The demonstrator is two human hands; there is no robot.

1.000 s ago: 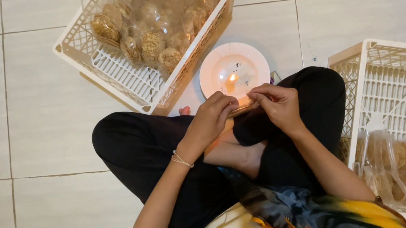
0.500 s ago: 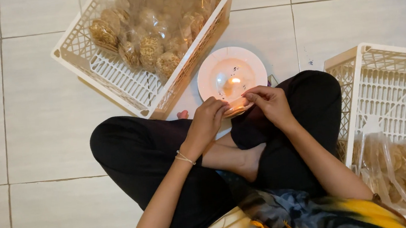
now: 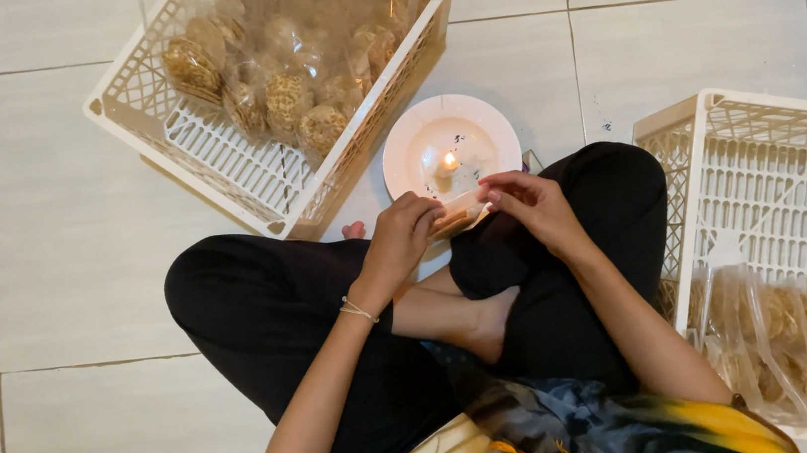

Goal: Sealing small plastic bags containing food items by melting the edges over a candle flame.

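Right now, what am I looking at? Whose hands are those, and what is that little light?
A camera sits on a person's head and looks down, so you see their own lap and crossed legs on a tiled floor. The left hand and right hand together pinch a small clear packet. Just past it a lit candle stands on a white plate. A white crate at the top holds bagged round snacks. Another crate on the right holds more bags.
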